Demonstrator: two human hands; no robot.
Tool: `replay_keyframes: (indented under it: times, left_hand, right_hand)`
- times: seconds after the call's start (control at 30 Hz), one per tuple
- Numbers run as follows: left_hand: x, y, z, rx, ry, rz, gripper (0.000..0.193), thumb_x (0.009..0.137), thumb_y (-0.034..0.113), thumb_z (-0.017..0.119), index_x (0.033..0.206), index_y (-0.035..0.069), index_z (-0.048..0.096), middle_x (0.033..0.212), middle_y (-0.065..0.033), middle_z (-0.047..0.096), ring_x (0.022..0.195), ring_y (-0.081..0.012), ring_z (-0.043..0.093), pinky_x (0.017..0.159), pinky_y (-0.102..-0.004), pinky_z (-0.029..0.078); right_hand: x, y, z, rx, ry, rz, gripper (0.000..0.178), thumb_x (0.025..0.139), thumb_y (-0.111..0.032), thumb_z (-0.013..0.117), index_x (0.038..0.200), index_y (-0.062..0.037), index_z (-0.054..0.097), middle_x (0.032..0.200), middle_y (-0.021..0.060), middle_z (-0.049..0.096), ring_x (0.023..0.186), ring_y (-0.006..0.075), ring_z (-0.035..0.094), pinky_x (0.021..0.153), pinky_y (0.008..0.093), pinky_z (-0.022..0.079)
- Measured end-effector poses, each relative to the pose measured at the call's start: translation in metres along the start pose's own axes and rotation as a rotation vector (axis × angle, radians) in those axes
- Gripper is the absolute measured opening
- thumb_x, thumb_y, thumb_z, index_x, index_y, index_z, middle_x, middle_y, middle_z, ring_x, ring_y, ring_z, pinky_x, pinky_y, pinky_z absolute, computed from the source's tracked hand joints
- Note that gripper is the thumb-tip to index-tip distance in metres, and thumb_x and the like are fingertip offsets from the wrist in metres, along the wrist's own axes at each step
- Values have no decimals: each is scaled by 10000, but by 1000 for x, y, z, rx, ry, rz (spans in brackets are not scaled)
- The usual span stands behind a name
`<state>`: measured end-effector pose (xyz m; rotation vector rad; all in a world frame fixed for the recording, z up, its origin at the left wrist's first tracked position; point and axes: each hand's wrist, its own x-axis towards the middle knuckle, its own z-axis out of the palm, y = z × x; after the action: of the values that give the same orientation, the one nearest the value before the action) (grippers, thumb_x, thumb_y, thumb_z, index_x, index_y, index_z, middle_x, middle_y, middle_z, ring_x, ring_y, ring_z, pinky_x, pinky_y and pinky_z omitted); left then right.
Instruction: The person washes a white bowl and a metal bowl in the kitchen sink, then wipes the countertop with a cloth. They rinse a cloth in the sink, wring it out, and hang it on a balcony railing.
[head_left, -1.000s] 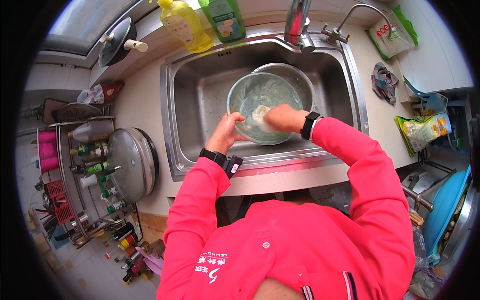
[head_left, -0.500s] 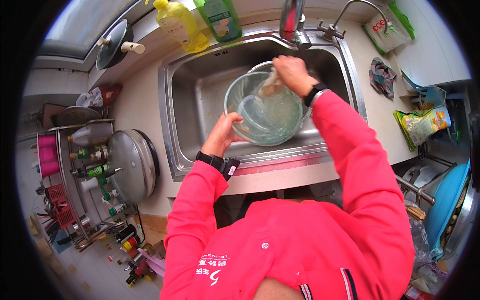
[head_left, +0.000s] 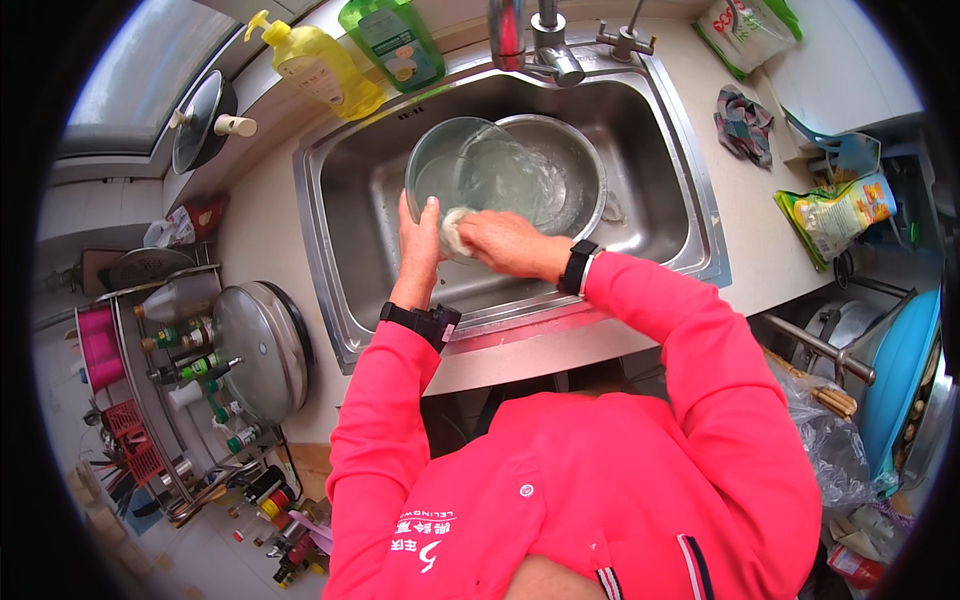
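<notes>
A clear, greenish bowl (head_left: 490, 175) is held tilted over the sink (head_left: 375, 215). My left hand (head_left: 418, 245) grips its left rim, thumb and fingers closed on the edge. In my right hand (head_left: 510, 243) is a pale, wet cloth (head_left: 455, 232), pressed against the bowl's near side close to my left hand. Partly behind the glass, a round metal basin (head_left: 580, 180) sits in the sink with some water in it.
A tap (head_left: 550, 50) rises behind the sink, with a smaller tap (head_left: 626, 42) to its right. A yellow pump bottle (head_left: 318, 68) and a green bottle (head_left: 395, 45) stand at back left. A checked cloth (head_left: 744, 125) lies right of the sink.
The bowl has moved left and tilted, uncovering more of the metal basin. My right hand with the cloth has come from the bowl's far rim down to its near side.
</notes>
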<state>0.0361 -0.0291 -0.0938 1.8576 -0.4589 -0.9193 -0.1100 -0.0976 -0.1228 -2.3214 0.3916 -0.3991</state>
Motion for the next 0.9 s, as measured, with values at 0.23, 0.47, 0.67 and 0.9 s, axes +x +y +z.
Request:
replay_keyframes:
  times: [0.23, 0.47, 0.67, 0.9]
  left_hand:
    - [-19, 19, 22, 697, 154, 436, 758, 838, 149, 579, 1466, 112, 155, 1295, -205, 431, 1099, -393, 505, 911, -435, 427]
    - [-36, 54, 4, 916, 227, 884, 790, 768, 40, 594, 1452, 112, 203, 1337, -155, 387, 1149, -351, 480, 849, -411, 489]
    - [-36, 58, -43, 887, 349, 977, 750, 749, 0, 516, 1443, 100, 250, 1375, -168, 375, 1207, -358, 451, 897, -396, 481]
    - [16, 57, -147, 104, 595, 461, 623, 798, 73, 480, 1395, 76, 301, 1245, -171, 476, 1097, -287, 512, 909, -386, 463]
  right_hand:
    - [-37, 60, -28, -772, -132, 80, 109, 709, -124, 609, 791, -108, 678, 815, 76, 639, 798, 226, 628, 640, 343, 486]
    - [-49, 76, -57, -649, -181, 360, 142, 734, -59, 601, 849, -62, 684, 939, 132, 644, 856, 300, 644, 711, 407, 505]
    - [-54, 75, -65, -558, -234, 421, 147, 737, -72, 602, 849, -13, 677, 953, 172, 637, 853, 343, 652, 723, 432, 523]
    - [-41, 78, -78, -191, -130, 558, 186, 764, -189, 633, 850, -26, 650, 864, 180, 654, 807, 354, 641, 720, 440, 502]
